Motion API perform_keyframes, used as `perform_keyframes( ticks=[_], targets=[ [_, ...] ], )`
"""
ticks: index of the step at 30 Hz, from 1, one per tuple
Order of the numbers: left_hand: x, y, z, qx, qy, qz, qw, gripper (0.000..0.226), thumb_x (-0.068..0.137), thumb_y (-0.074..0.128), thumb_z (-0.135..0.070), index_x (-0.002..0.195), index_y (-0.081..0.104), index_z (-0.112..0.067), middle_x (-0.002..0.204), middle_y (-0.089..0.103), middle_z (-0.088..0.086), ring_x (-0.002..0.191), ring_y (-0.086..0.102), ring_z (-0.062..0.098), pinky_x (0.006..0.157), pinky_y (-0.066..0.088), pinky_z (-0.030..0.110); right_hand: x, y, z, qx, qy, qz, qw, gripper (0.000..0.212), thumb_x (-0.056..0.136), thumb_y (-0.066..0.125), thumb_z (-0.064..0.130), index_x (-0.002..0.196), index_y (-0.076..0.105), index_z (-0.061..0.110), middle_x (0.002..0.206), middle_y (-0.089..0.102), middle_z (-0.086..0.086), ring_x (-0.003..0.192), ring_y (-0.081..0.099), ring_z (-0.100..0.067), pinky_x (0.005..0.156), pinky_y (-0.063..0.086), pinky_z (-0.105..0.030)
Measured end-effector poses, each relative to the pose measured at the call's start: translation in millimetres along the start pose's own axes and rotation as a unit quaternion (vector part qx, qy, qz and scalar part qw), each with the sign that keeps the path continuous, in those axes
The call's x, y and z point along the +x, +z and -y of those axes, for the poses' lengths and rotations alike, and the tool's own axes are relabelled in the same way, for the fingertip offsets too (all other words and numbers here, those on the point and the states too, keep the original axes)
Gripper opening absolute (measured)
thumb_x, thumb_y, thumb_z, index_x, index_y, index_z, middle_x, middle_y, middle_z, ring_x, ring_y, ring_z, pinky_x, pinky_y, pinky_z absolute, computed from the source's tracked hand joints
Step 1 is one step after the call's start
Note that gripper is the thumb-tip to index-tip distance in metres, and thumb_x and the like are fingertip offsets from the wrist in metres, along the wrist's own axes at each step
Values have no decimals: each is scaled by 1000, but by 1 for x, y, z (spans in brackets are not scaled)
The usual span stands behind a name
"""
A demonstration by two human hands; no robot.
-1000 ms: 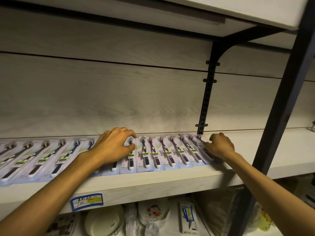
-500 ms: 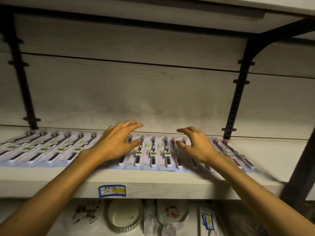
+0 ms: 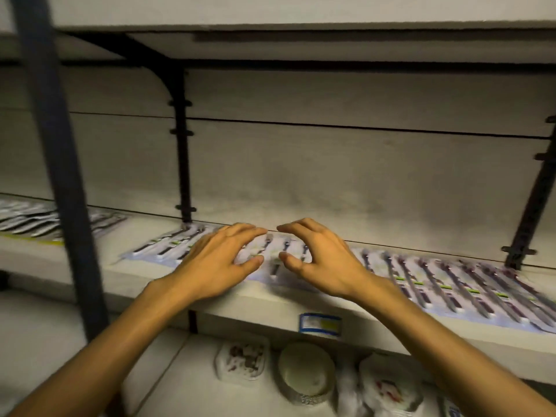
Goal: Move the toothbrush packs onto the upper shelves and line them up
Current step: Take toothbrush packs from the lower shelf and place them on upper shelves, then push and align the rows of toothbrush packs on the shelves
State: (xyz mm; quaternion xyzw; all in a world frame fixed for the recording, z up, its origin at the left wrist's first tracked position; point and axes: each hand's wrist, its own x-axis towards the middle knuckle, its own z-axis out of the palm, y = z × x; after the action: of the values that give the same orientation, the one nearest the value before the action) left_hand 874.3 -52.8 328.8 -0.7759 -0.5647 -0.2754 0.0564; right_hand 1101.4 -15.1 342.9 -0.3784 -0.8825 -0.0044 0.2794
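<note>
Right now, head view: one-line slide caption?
Left hand and right hand, fingers spread, over a row of toothbrush packs on the shelf.

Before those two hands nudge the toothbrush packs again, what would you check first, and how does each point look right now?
1. Packs on the upper shelf: ok, the toothbrush packs lie flat along it.
2. Row straight: cannot tell, the picture is blurred.
3. Left hand free: ok, fingers spread over the packs, holding nothing.
4. Right hand free: ok, fingers loosely curved above the packs, nothing pinched.
5. Front edge: not ok, the packs at the far right seem to overhang the shelf lip.
6. Plates on the lower shelf: ok, below and out of the way.
</note>
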Motion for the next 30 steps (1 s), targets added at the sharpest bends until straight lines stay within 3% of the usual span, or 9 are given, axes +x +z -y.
perform_keyframes(
  ticks=[4,10,19,24,30],
  targets=[
    [-49,-36,45,18,1,-9,1000,55,96,54,-51,148,37,-44,154,36,-20,140,35,6,115,31,31,24,37,68,33,-23,-5,999,54,88,51,47,138,54,27,131,57,5,115,58,-18,92,51,-43],
    [-108,-93,119,24,-9,-28,999,54,92,53,-53,143,45,-40,146,45,-19,131,44,6,107,41,33,56,86,165,66,-44,-15,997,48,88,50,48,131,57,30,123,59,10,108,57,-10,87,52,-38],
    [-191,-164,247,28,-37,-43,998,50,92,56,-51,140,48,-40,144,47,-19,131,46,7,106,42,32,111,168,301,117,-67,-8,991,44,86,51,49,123,60,27,109,60,11,97,60,-5,84,53,-34],
    [-224,-195,316,51,-70,-46,995,48,94,58,-48,141,47,-41,143,47,-19,131,45,7,106,42,34,152,211,358,120,-79,17,989,46,85,52,50,125,59,27,118,60,12,98,61,-5,85,55,-35],
    [-246,-225,406,91,-126,-48,987,45,95,56,-51,138,49,-41,142,47,-19,129,45,6,102,42,32,215,263,410,95,-95,39,990,55,81,45,55,126,60,28,120,60,7,105,62,-17,86,53,-42]
  ],
)
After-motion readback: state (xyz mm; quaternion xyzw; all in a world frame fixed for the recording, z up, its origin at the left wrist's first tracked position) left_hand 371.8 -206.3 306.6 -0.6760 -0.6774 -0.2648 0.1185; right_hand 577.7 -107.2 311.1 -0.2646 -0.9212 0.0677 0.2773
